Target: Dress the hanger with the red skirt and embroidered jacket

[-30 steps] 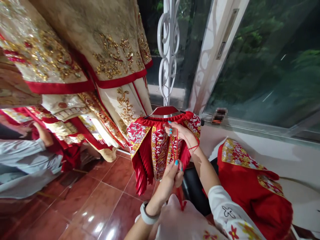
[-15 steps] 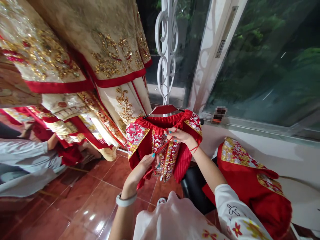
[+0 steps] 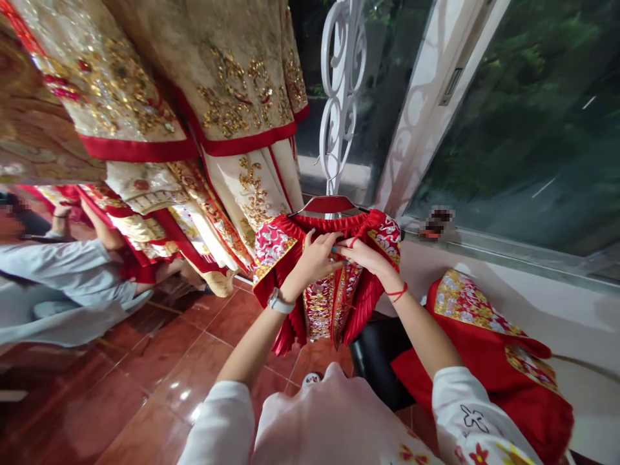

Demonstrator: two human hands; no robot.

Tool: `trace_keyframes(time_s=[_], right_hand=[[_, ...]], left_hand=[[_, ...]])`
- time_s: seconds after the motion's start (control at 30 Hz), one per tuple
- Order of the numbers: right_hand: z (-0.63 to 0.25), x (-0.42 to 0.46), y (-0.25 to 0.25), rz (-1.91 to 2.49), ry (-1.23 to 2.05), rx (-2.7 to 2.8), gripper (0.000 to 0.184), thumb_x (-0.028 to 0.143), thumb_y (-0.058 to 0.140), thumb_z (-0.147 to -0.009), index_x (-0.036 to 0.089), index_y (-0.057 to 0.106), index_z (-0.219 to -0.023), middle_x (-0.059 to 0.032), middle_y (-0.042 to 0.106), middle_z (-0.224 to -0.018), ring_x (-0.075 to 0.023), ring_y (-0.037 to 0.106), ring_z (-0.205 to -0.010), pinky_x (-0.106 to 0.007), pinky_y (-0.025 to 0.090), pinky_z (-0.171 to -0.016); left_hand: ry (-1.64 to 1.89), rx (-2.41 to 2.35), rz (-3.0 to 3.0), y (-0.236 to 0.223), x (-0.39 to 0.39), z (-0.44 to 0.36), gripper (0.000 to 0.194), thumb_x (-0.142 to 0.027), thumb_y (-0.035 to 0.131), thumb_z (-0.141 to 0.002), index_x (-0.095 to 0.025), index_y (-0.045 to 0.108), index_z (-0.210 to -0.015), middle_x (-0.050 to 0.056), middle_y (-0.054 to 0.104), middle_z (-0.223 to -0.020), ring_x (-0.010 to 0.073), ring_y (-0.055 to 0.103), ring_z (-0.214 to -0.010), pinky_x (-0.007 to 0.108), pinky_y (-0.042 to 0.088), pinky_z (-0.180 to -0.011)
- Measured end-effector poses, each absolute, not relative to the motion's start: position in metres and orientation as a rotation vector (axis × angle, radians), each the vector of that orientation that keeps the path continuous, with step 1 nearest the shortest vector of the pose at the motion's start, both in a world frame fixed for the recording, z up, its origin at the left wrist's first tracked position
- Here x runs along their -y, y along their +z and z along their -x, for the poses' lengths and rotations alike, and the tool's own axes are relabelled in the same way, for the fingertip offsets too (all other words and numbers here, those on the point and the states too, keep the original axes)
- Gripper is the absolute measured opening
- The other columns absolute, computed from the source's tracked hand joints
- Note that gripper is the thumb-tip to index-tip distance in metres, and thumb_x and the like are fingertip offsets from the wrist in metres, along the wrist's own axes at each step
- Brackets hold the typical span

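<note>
A red top with silver and gold embroidery [image 3: 317, 313] hangs from a red hanger [image 3: 330, 205] in front of me. At its gathered neckline my left hand [image 3: 317, 257] reaches across from the left, knuckles up, fingers bent inward. From the other side comes my right hand [image 3: 364, 254], its fingertips meeting those of the left. A thin red cord [image 3: 353, 242] loops by the right fingers. Both hands are closed at the cord; its ends are hidden behind the fingers.
Long cream gowns with gold sequins and red hems [image 3: 242, 129] hang at left. A white scrolled metal stand [image 3: 336, 123] rises behind the top. A red embroidered garment [image 3: 484, 361] lies over a black seat [image 3: 380, 361] at right. Another person's pale-blue sleeve [image 3: 72, 271] shows at far left.
My left hand has moved up and right from the lower front of the top to the neckline, meeting the right hand. The cord that stretched between them is now bunched at the fingers.
</note>
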State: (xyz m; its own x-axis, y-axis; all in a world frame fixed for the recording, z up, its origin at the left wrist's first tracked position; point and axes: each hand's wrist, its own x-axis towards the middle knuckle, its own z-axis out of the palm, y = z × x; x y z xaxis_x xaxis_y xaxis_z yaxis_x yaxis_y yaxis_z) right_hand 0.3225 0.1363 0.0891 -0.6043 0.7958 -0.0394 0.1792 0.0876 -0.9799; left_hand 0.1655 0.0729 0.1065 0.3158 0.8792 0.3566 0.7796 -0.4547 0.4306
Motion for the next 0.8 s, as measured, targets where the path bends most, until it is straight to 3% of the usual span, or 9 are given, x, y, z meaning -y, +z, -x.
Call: trace_keyframes(time_s=[0.17,0.33,0.43,0.5,0.67,0.8], right_hand=[[-0.336,-0.126,0.102,0.977,1.378,1.96,0.047,0.06,0.073,-0.073,0.013,0.069,-0.078,0.0067,0.044,-0.053,-0.0074,0.031,-0.052,-0.025,0.023,-0.05],[-0.334,-0.117,0.101,0.975,1.231,1.753,0.052,0.067,0.067,-0.076,0.015,0.069,-0.078,0.0051,0.043,-0.054,-0.0092,0.033,-0.053,-0.025,0.025,-0.05],[-0.326,-0.112,0.099,0.917,1.218,1.694,0.05,0.066,0.069,-0.075,0.016,0.071,-0.078,0.001,0.052,-0.061,-0.0116,0.039,-0.06,-0.025,0.032,-0.054],[-0.324,-0.109,0.098,0.904,1.252,1.66,0.048,0.064,0.07,-0.075,0.016,0.073,-0.083,-0.0008,0.056,-0.066,-0.0133,0.043,-0.064,-0.025,0.035,-0.056],[-0.327,-0.097,0.092,0.887,1.347,1.571,0.046,0.058,0.068,-0.079,0.016,0.072,-0.1,0.0018,0.049,-0.067,-0.0112,0.035,-0.06,-0.024,0.029,-0.052],[-0.323,-0.087,0.081,0.831,1.412,1.433,0.044,0.056,0.063,-0.085,0.019,0.068,-0.107,0.0028,0.044,-0.07,-0.0105,0.032,-0.058,-0.025,0.028,-0.051]], left_hand=[[0.746,-1.461,-2.285,0.109,-0.088,-0.163,0.043,-0.025,0.066,-0.081,-0.021,0.063,-0.124,0.006,0.073,-0.109,0.0268,0.064,-0.105,0.047,0.029,-0.103],[0.88,-1.352,-2.115,0.108,-0.091,-0.155,0.03,-0.024,0.067,-0.075,-0.019,0.073,-0.104,-0.003,0.066,-0.074,0.0211,0.061,-0.083,0.046,0.027,-0.107],[0.972,-1.183,-1.903,0.11,-0.097,-0.145,0.017,-0.021,0.069,-0.068,-0.021,0.076,-0.084,-0.001,0.07,-0.075,0.0225,0.062,-0.085,0.043,0.031,-0.109],[1.039,-1.098,-1.705,0.113,-0.099,-0.14,0.015,-0.021,0.066,-0.069,-0.022,0.077,-0.08,0.002,0.075,-0.081,0.0248,0.063,-0.093,0.039,0.037,-0.105],[1.304,-0.814,-1.284,0.117,-0.09,-0.143,0.031,-0.025,0.062,-0.078,-0.015,0.075,-0.104,0.009,0.078,-0.097,0.0233,0.068,-0.102,0.04,0.044,-0.105],[1.601,-0.763,-1.027,0.114,-0.074,-0.142,0.026,-0.033,0.069,-0.084,-0.02,0.075,-0.105,0.005,0.076,-0.099,0.0178,0.068,-0.102,0.034,0.047,-0.102]])
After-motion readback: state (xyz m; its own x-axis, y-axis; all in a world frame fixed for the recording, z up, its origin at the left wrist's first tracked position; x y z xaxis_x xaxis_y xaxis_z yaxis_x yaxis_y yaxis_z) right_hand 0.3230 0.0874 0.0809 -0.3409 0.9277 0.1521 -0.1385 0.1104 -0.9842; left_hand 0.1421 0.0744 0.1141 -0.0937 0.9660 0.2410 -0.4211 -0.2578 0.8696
